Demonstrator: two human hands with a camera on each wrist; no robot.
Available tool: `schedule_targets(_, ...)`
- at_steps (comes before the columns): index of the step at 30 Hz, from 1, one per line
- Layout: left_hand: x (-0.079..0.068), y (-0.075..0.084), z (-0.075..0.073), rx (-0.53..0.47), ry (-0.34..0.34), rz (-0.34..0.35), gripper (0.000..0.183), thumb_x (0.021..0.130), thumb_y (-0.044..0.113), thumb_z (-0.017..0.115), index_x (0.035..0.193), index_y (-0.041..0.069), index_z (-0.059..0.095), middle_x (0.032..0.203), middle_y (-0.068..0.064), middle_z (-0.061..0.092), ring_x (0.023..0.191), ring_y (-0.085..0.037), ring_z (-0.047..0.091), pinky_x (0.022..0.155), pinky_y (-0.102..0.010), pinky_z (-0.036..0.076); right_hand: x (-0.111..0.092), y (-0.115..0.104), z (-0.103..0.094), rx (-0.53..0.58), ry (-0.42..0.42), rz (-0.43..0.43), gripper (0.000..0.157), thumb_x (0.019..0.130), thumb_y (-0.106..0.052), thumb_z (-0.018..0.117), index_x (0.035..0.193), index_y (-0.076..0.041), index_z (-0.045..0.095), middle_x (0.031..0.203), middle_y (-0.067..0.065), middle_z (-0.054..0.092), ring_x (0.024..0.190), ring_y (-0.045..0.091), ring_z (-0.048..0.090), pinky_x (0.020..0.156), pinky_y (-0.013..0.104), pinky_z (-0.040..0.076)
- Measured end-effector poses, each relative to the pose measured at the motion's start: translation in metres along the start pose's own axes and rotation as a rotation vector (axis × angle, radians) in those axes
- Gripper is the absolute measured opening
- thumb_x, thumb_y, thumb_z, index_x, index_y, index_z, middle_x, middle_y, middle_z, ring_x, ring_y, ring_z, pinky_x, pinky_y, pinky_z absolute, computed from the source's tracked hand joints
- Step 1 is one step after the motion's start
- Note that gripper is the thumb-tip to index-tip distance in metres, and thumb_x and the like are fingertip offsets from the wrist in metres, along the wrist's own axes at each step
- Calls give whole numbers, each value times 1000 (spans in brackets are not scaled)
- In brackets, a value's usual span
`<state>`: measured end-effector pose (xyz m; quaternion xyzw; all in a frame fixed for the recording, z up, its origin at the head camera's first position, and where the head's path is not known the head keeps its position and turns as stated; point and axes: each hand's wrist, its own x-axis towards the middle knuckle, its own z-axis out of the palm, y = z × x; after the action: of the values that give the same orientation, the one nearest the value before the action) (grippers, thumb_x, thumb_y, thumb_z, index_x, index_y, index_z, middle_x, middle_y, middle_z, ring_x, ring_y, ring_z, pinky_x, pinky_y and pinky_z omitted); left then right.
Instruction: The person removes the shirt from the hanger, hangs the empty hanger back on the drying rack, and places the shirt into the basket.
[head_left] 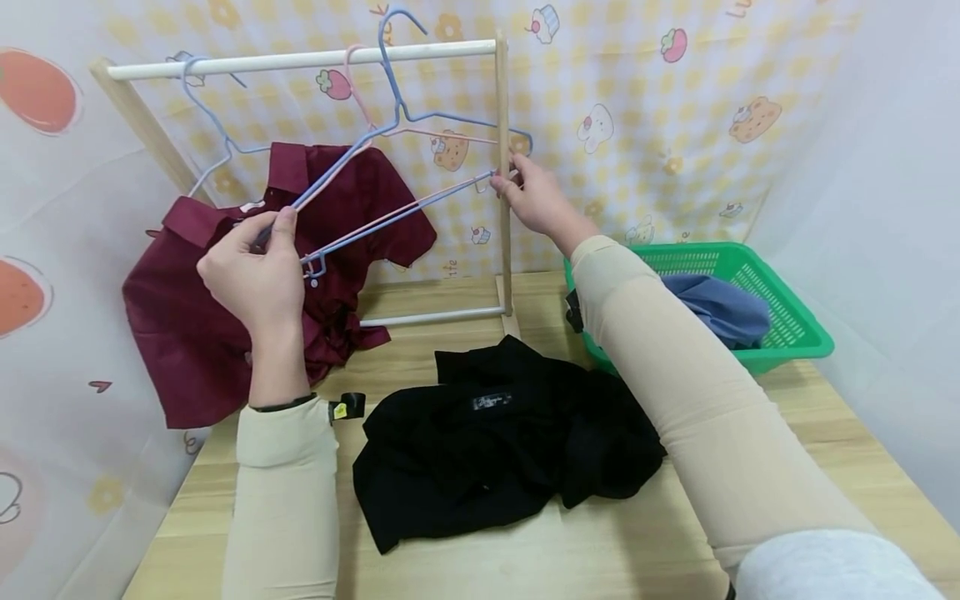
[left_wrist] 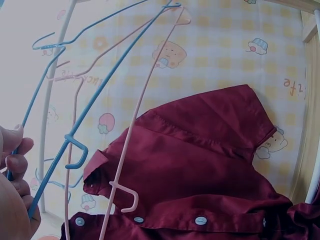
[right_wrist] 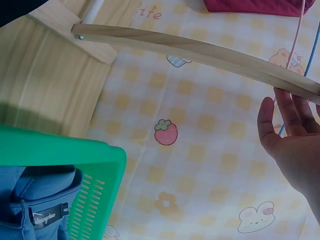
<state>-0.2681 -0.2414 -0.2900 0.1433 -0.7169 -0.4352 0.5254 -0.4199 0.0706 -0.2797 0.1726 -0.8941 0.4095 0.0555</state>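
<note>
My left hand (head_left: 258, 271) grips one end of a blue clothes hanger (head_left: 397, 221), its fingers curled round the wire in the left wrist view. Beside the rack's right post, my right hand (head_left: 543, 200) has thumb and fingers curled about the same hanger's other end. In the right wrist view its fingertips (right_wrist: 282, 97) are right at the post. The blue hook rises above the top rod. A pink hanger (left_wrist: 131, 125) hangs close behind, its hook over the rod. Behind my left hand, a maroon shirt (head_left: 352, 187) hangs on another blue hanger (head_left: 213, 125).
The rack has a white top rod (head_left: 300, 61) and wooden posts (head_left: 504, 242). A crumpled black shirt (head_left: 465, 458) lies on the wooden table (head_left: 832, 450). At the right stands a green basket (head_left: 813, 337) with a blue garment (head_left: 723, 308) inside. A patterned curtain (head_left: 660, 150) hangs behind.
</note>
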Motion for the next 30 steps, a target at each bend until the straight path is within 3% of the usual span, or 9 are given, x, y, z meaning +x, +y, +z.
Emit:
schedule_targets(7,-6,-3,4,9,-45,-15,18,92,39,84,96,23,89,80,7,80,62,18,54,74,-12,42,-3,1,-1,-23,-2,13,40,113,-37,51,142,-10,53,125,12,71,105,22,65,89,31,53)
schedule_targets(11,-9,-6,5,38,-47,-28,16,93,38,83,98,23,89,85,1,83,61,20,51,74,-15,42,-3,1,-1,-24,0,4,38,112,-39,52,138,-11,55,124,12,71,106,22,66,90,32,54)
schedule_targets(16,-10,-8,7,81,-57,-35,20,93,40,82,102,23,88,97,-4,84,64,24,47,85,-34,54,-3,0,-2,-17,-4,17,37,112,-40,51,136,-13,55,125,12,71,109,23,67,93,35,54)
schedule_targets(20,-10,-10,8,94,-63,-46,21,93,40,82,101,22,88,98,-4,84,65,24,45,92,-48,56,-1,0,-2,-33,-6,24,36,112,-40,51,137,-14,55,125,12,71,111,25,67,94,37,54)
schedule_targets(27,-13,-14,6,119,-84,-57,20,94,40,81,100,22,88,96,-7,84,72,16,51,91,-46,55,-2,-1,-1,-29,-15,20,37,112,-40,51,139,-14,55,124,13,72,112,29,69,94,39,55)
schedule_targets(30,-13,-16,5,107,-95,-46,20,94,39,80,100,21,88,89,-4,82,72,14,53,86,-36,54,-3,-3,-1,-20,-10,19,36,112,-39,52,138,-14,55,124,13,72,111,29,69,93,38,55)
